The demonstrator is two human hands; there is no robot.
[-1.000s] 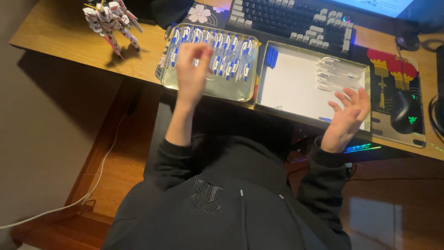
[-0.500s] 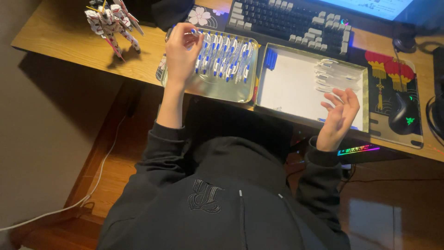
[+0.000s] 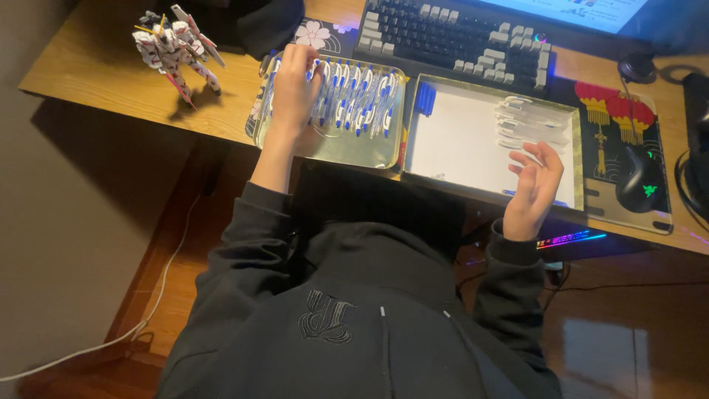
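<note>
1. Left hand (image 3: 294, 92) laid palm-down over the left end of the pen row, fingers bent onto the pens; whether one is gripped, impossible to tell. Right hand (image 3: 533, 191) raised over the near right part of the white tray, fingers loosely spread, holding nothing
2. Wooden desk (image 3: 96, 74) under everything, dark keyboard (image 3: 450, 33) along its far edge
3. White tray (image 3: 473, 144) at the near edge, right of centre, with clear pen barrels (image 3: 528, 122) at its far right and blue pieces (image 3: 424, 100) in its far left corner
4. Metal tray (image 3: 347, 148) just left of it, blue-and-white pens (image 3: 358, 100) side by side inside
5. Black mouse (image 3: 639, 185) near the right edge
6. White robot figure (image 3: 173, 48) standing by the far left corner
</note>
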